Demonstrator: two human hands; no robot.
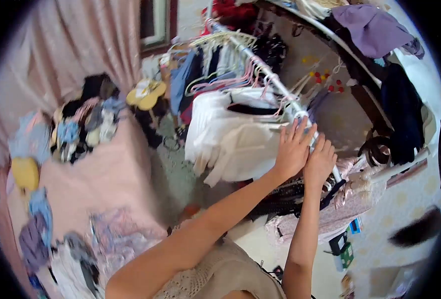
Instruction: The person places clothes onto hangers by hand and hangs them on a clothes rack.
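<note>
Both hands are at the white rail of a clothes rack. My left hand lies over the rail beside the hanger hooks, its fingers extended and slightly apart. Right next to it, my right hand rests on the rail with its fingers bent over it; what is under them is hidden. White and cream tops hang just left of my left hand. Further along the rail are pink and green hangers and blue and dark clothes.
A bed with a pink cover stands at the left, with piles of clothes on it. Shelving with a purple garment is at the upper right. Below the rack's near end are a patterned pink cloth and a green box.
</note>
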